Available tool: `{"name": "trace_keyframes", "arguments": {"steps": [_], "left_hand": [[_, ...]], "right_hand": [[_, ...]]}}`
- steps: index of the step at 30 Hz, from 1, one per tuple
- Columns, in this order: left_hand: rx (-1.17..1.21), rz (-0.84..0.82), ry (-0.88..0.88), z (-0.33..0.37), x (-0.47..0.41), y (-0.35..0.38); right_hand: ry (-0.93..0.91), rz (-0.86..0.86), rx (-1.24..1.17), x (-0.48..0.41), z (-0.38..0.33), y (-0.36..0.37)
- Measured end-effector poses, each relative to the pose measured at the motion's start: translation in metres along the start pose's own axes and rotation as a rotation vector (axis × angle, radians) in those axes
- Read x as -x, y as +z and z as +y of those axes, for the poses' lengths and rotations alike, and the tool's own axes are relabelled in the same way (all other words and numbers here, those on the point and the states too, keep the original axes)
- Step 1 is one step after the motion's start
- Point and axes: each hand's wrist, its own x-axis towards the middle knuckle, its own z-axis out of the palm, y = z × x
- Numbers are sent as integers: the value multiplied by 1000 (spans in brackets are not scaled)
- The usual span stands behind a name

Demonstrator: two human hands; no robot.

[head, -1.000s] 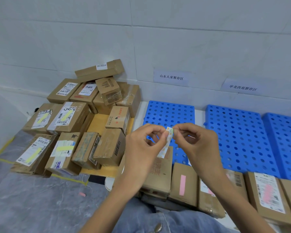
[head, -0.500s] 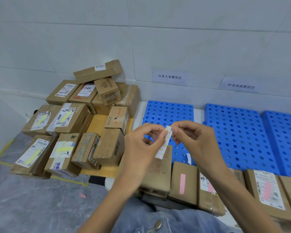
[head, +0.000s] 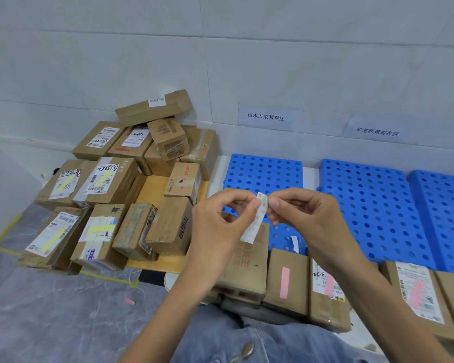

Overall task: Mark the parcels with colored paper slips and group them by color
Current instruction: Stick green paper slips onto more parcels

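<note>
Still, left hand (head: 220, 218) and right hand (head: 308, 214) keep their pinching grip on the paper slip (head: 255, 224) top; peeling seems unfinished, nothing applied.

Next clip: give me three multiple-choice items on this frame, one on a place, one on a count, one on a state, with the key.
1. Where do the brown cardboard parcels with yellow paper slips lie?
A. in the pile at the left
B. on the blue perforated pallets
C. on the person's lap

2. How many white printed paper signs hang on the tiled wall?
A. one
B. two
C. four

3. How is the narrow white paper strip held?
A. lying flat on a parcel
B. by one hand alone
C. pinched at its top by the left hand and the right hand

Key: 1 A, the yellow slips show on the left boxes; 2 B, two signs with printed characters show; 3 C, thumbs and forefingers of both hands meet at its top end.
</note>
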Motion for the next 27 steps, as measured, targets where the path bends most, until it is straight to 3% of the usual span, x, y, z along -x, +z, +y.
{"name": "trace_keyframes", "arguments": {"steps": [10,15,27], "left_hand": [[-74,37,66,4,5,3],[-11,33,-6,3,4,6],[48,21,-59,5,1,-3]], "right_hand": [[-146,106,195,3,0,5],[-164,126,211,4,0,10],[-65,73,-6,4,1,11]]}}
